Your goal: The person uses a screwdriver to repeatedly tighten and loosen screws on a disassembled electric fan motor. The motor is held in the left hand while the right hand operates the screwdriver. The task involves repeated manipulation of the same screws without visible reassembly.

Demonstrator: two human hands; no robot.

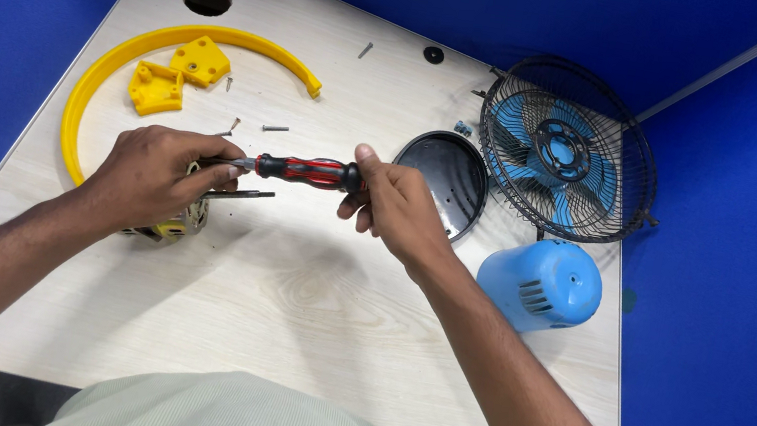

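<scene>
A light wood-grain table (284,299) carries the parts. Beyond the left hand (156,178) lie a yellow curved arc (97,72), two yellow brackets (176,74) and loose screws (275,129). Beyond the right hand (399,208) lies a black round plate (455,180); further right rest a caged fan head (565,151) and a blue motor cover (541,285).

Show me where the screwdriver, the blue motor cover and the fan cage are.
screwdriver (309,172): head view, on its red and black handle.
blue motor cover (545,282): head view, on its rounded side.
fan cage (565,151): head view, on the wire grille's centre.
</scene>
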